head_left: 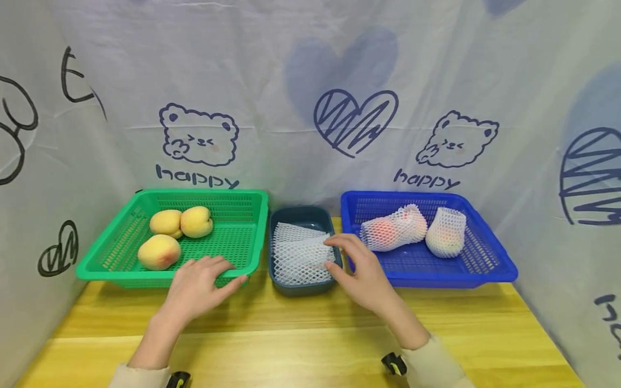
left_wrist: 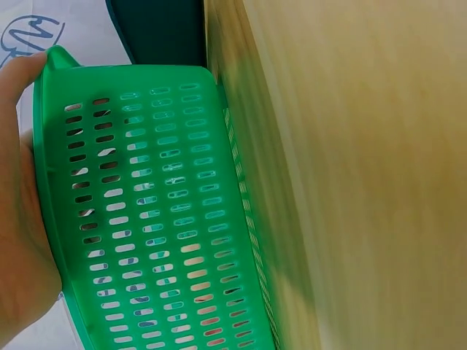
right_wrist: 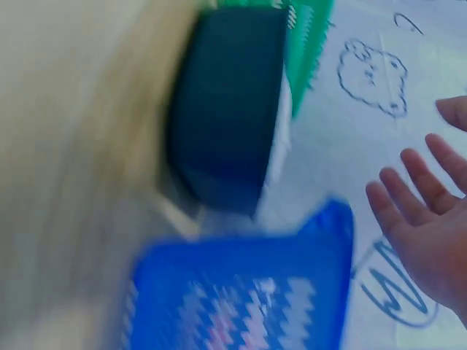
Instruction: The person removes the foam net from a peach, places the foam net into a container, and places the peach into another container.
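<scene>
Three yellow peaches [head_left: 159, 252] lie bare in the left part of a green basket [head_left: 237, 242]. My left hand [head_left: 196, 285] is at that basket's front rim, fingers reaching over it and the thumb along the edge; in the left wrist view the thumb tip lies at the rim's corner. White foam net sleeves [head_left: 298, 258] lie stacked in a small dark teal bin [head_left: 303, 291]. Over the bin's right side hovers my right hand [head_left: 361, 272], thumb and fingers spread apart with nothing between them. The right wrist view shows its fingers [right_wrist: 416, 175] loosely extended.
To the right stands a blue basket [head_left: 402, 277] holding net-wrapped peaches [head_left: 445, 233]. All three containers line up on a wooden table [head_left: 271, 345], backed by a white printed cloth [head_left: 276, 108] that also hangs at both sides.
</scene>
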Available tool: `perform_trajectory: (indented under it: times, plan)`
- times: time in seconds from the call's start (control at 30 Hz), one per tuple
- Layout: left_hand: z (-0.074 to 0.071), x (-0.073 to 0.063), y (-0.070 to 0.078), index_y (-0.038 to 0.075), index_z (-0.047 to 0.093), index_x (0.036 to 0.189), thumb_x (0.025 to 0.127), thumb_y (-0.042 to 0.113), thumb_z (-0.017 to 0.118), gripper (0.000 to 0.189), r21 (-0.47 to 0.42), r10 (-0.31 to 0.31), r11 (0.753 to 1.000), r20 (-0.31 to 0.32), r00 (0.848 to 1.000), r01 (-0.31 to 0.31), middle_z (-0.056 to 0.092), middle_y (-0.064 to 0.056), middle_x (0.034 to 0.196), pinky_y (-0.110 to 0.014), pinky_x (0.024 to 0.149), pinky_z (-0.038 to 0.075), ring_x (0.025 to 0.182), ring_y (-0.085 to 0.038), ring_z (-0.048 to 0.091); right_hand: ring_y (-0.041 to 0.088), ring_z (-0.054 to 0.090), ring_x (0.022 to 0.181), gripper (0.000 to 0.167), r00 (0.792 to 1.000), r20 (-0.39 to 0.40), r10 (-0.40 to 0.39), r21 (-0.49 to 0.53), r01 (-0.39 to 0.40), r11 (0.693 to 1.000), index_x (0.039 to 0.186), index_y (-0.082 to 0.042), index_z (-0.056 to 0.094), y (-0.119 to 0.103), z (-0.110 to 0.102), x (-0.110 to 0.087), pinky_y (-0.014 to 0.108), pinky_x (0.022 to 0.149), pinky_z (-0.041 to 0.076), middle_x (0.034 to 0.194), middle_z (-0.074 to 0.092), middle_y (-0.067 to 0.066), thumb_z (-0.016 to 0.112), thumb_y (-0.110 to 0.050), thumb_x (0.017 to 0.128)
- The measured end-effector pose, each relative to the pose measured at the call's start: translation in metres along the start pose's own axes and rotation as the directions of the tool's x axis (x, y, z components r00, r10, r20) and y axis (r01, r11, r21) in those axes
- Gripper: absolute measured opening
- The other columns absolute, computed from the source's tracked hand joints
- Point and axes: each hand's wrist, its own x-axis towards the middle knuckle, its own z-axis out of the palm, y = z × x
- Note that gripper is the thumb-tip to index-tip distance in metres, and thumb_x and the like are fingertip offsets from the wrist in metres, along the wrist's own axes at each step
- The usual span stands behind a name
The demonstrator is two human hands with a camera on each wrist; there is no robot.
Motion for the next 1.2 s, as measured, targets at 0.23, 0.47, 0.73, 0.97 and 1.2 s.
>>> perform_trajectory:
  times: [0.23, 0.47, 0.73, 0.97, 1.2]
  plan:
    - [0.001, 0.001, -0.001, 0.017, 0.079, 0.103, 0.095, 0.053, 0.069, 0.038, -0.007, -0.004, 1.0, -0.008, 1.0, 0.004, 0.075, -0.003, 0.111, -0.052, 0.085, 0.052, 0.104, -0.03, 0.069, 0.027, 0.062, 0.121, 0.04, 1.0, 0.014, -0.014, -0.036, 0.015, 0.999, 0.132, -0.006, 0.065, 0.014, -0.06, 0.016, 0.037, 0.097, 0.055, 0.133, 0.065, 0.008, 0.075, -0.005, 0.094]
    - [0.003, 0.001, -0.002, 0.018, 0.079, 0.101, 0.093, 0.053, 0.071, 0.036, -0.01, 0.001, 1.0, -0.045, 0.999, -0.001, 0.075, 0.001, 0.105, -0.048, 0.079, 0.052, 0.096, -0.026, 0.069, 0.032, 0.059, 0.126, 0.042, 0.972, 0.208, 0.11, -0.045, -0.102, 0.994, 0.139, -0.006, 0.061, 0.043, -0.117, 0.051, 0.052, 0.103, 0.05, 0.138, 0.061, 0.013, 0.072, -0.009, 0.098]
    - [0.005, -0.001, -0.002, 0.021, 0.078, 0.099, 0.092, 0.054, 0.072, 0.035, -0.014, -0.007, 1.0, -0.061, 0.998, 0.007, 0.074, 0.004, 0.101, -0.044, 0.076, 0.05, 0.091, -0.023, 0.068, 0.038, 0.053, 0.135, 0.058, 0.847, 0.421, 0.325, -0.104, -0.311, 0.945, 0.15, -0.01, 0.052, 0.085, -0.143, 0.087, 0.056, 0.109, 0.046, 0.149, 0.055, 0.015, 0.075, -0.023, 0.097]
    - [0.005, -0.003, -0.003, 0.022, 0.078, 0.098, 0.091, 0.054, 0.073, 0.033, -0.007, -0.002, 1.0, -0.078, 0.997, 0.002, 0.073, 0.006, 0.099, -0.04, 0.073, 0.049, 0.091, -0.021, 0.067, 0.046, 0.042, 0.144, 0.064, 0.698, 0.604, 0.383, -0.158, -0.367, 0.917, 0.149, -0.003, 0.053, 0.139, -0.13, 0.102, 0.06, 0.114, 0.039, 0.154, 0.051, 0.02, 0.081, -0.02, 0.093]
    - [0.008, -0.001, -0.003, 0.019, 0.079, 0.097, 0.09, 0.053, 0.074, 0.035, -0.006, 0.017, 1.0, -0.106, 0.994, -0.018, 0.074, 0.005, 0.098, -0.037, 0.073, 0.044, 0.09, -0.02, 0.062, 0.044, 0.046, 0.142, 0.065, 0.593, 0.699, 0.4, -0.195, -0.381, 0.904, 0.147, -0.004, 0.057, 0.165, -0.114, 0.103, 0.058, 0.115, 0.038, 0.152, 0.053, 0.019, 0.083, -0.02, 0.089]
